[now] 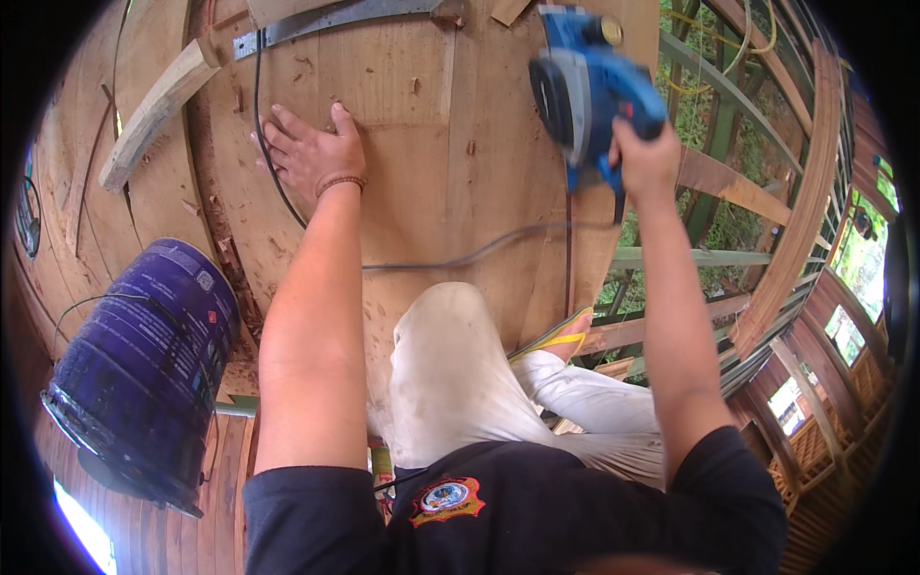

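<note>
My right hand (645, 163) is wrapped round the rear handle of a blue electric hand planer (585, 91), which is slightly blurred. The planer is at the right edge of the wooden boards (412, 182); whether its sole touches the wood I cannot tell. Flat on the boards to the left, my left hand (311, 153) has its fingers spread. A black power cord (479, 251) runs across the wood from near the planer, passes behind my left forearm, and a length of cord lies by my left fingers.
A dark blue bucket (153, 335) lies tipped at the left. Beyond my left hand are a curved wood offcut (158, 115) and a metal hand saw (335, 21). Wood shavings dot the boards. At the right, open framing with beams (795, 211) shows greenery below.
</note>
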Demonstrator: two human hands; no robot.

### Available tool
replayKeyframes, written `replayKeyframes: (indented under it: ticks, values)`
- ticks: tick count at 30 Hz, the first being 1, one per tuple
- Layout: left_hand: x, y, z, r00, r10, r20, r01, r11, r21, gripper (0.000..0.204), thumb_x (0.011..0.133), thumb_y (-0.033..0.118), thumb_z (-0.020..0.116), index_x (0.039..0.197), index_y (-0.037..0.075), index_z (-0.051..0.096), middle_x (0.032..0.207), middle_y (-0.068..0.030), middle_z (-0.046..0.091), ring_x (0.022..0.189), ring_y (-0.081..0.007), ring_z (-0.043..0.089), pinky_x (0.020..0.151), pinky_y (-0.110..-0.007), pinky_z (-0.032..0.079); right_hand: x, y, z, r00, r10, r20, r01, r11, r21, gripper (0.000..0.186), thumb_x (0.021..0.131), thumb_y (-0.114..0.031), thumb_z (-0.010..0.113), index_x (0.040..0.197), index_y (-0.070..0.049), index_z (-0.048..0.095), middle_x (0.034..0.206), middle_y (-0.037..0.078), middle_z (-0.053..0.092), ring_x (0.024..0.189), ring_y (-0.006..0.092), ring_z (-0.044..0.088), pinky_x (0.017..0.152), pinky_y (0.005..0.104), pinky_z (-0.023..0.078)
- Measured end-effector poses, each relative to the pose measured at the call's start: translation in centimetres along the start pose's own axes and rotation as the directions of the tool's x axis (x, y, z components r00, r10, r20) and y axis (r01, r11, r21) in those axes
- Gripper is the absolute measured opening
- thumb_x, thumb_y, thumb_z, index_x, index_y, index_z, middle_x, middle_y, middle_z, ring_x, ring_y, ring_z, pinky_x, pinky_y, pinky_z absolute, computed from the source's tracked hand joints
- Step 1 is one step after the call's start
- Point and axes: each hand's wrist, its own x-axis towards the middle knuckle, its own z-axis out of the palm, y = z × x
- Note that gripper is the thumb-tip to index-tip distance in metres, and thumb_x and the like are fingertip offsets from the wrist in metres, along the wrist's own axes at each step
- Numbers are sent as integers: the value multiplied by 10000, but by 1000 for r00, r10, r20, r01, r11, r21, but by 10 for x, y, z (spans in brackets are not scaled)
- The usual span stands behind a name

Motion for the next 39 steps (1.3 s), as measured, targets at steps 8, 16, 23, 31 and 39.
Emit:
replayKeyframes:
  ticks: [8, 16, 23, 31, 39]
  values:
    - [2, -2, 2, 1000, 9, -5, -9, 1000, 0, 940, 918, 656, 527, 1605, 70, 266, 1647, -199, 253, 1547, -385, 215, 1253, -545, 187, 116, -55, 31, 999, -18, 29, 17, 1000, 19, 109, 870, -109, 656, 788, -37, 652, 634, 75, 625, 487, 176, 593, 433, 338, 469]
    - [3, 0, -4, 1000, -3, 25, 5, 998, -61, 938, 915, 621, 550, 1610, 62, 259, 1649, -194, 242, 1557, -375, 193, 1278, -566, 93, -118, 63, -48, 979, 202, -19, -202, 979, 3, 174, 902, -66, 718, 1060, -25, 656, 747, 15, 636, 598, 108, 604, 540, 289, 475]
    - [-1, 0, -3, 999, 13, -42, -15, 999, -35, 903, 923, 604, 559, 1588, 53, 295, 1627, -207, 277, 1541, -371, 238, 1269, -572, 138, -175, 100, -62, 964, 261, -44, -262, 965, -23, 227, 880, -9, 722, 1097, 7, 657, 828, 37, 646, 619, 125, 637, 555, 294, 511]
    - [0, 1, -6, 1000, 14, -2, -14, 999, -49, 938, 910, 569, 603, 1606, 44, 257, 1641, -201, 256, 1565, -389, 170, 1268, -588, 127, -35, 21, -14, 997, 71, -21, -71, 997, 1, 211, 878, -101, 727, 1038, 11, 648, 758, 62, 669, 548, 140, 619, 517, 310, 481]
    - [-8, -3, -13, 999, 47, -22, -48, 998, -49, 929, 907, 536, 621, 1606, 45, 255, 1631, -217, 266, 1561, -416, 164, 1262, -599, 143, 100, -75, 43, 999, 11, -33, -12, 1000, -19, 151, 891, -100, 723, 953, -1, 627, 683, 46, 619, 512, 128, 585, 473, 300, 468]
